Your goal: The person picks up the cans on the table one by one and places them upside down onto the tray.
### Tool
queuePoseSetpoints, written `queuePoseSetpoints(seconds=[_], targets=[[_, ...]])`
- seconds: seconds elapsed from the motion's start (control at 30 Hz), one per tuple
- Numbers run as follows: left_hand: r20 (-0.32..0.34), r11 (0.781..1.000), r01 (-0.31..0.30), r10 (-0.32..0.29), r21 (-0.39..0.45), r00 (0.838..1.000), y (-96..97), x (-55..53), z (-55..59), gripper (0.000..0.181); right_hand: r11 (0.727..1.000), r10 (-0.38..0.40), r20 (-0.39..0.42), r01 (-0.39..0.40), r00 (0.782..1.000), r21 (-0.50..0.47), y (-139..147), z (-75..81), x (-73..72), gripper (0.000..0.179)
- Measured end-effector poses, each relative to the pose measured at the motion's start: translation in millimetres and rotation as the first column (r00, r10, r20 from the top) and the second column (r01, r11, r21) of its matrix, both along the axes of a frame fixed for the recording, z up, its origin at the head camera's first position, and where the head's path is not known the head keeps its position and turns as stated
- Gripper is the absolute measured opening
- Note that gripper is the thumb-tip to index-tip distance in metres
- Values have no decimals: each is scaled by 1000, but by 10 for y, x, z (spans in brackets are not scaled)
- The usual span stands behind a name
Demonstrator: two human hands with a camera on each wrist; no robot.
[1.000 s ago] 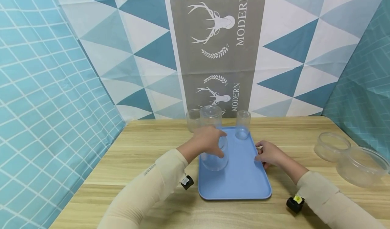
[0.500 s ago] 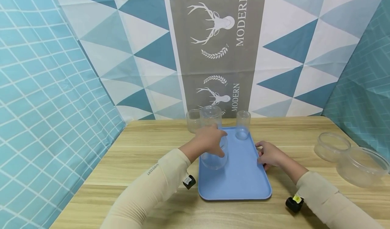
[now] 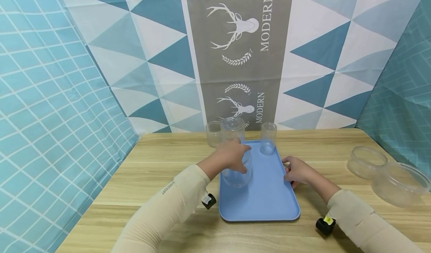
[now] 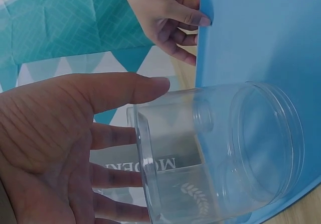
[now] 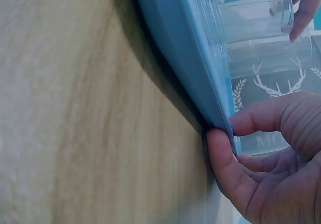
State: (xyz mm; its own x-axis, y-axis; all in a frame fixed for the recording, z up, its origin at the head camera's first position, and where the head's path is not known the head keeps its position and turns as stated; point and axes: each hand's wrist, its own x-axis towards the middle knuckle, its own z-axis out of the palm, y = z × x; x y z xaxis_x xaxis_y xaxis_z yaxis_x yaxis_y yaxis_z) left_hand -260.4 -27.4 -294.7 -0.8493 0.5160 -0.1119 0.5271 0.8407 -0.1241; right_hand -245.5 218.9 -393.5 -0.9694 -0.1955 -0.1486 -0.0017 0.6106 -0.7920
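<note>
A clear plastic jar (image 3: 237, 179) stands at the left side of a blue tray (image 3: 266, 200). My left hand (image 3: 229, 155) grips this jar at its upper end, thumb on the near side and fingers round the far side. In the left wrist view the jar's round, ridged end (image 4: 288, 148) is against the tray. With thumb and fingers my right hand (image 3: 297, 169) pinches the tray's right edge, as the right wrist view shows at the tray rim (image 5: 188, 58). A narrow clear jar (image 3: 268, 137) stands in the tray's back right corner.
Behind my left hand rises a tall clear jar (image 3: 233, 127), with a shorter clear jar (image 3: 213, 134) to its left. Two wide clear round containers, a smaller one (image 3: 363, 167) and a larger one (image 3: 397, 187), sit on the wooden table (image 3: 161, 152) at the right.
Since a second ago my left hand and sleeve have shifted slightly right, and the jar's lower end sits slightly farther back. My right thumb has slid a little at the tray edge.
</note>
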Motion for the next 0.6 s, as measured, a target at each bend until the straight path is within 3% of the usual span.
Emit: queuePoseSetpoints(seconds=[0.37, 0.6], targets=[[36, 998, 4, -6, 64, 999, -96, 19, 23, 81, 1000, -6, 22, 6, 1000, -15, 4, 0, -5, 70], [-11, 987, 69, -68, 143, 998, -188, 42, 63, 72, 1000, -18, 25, 19, 1000, -16, 10, 16, -1, 67]])
